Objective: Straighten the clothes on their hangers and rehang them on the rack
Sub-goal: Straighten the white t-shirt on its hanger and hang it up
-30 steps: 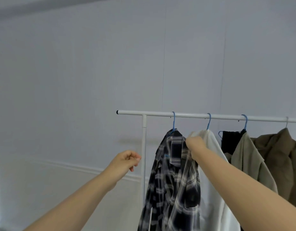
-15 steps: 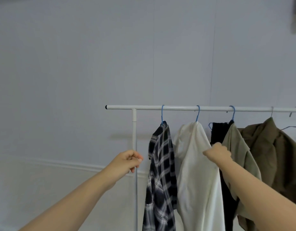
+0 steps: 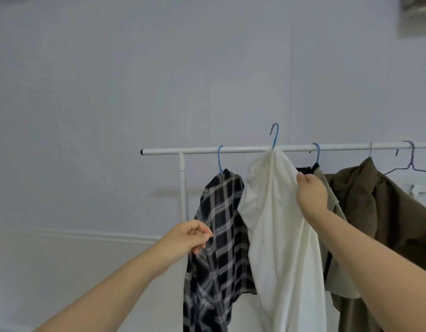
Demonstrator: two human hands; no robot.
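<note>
A white rack (image 3: 207, 149) runs across the frame from about nine o'clock of centre out to the right edge, with an upright post below its left end. It is the only thing here that holds anything, and it carries a row of garments.

The left hand (image 3: 186, 238) sits at seven o'clock of the frame centre, loosely curled, fingertips drawn together on nothing, just in front of the plaid shirt's left edge. Whether it touches the cloth cannot be told.

The plaid shirt (image 3: 219, 231) hangs on a blue hanger (image 3: 220, 159) hooked over the rail.

To its right, the white garment (image 3: 279, 224) is lifted: its own blue hanger hook (image 3: 274, 135) stands above the rail, clear of it. The right hand (image 3: 310, 195), at four o'clock of that hook, is clamped on the garment's right shoulder.

Behind the hand hang a black garment (image 3: 305, 169) and a beige one (image 3: 336, 271) beneath a third blue hook (image 3: 317, 153). Further right an olive jacket (image 3: 386, 224) hangs, and at the frame's three o'clock edge an empty wire hanger (image 3: 410, 161) is on the rail.
</note>
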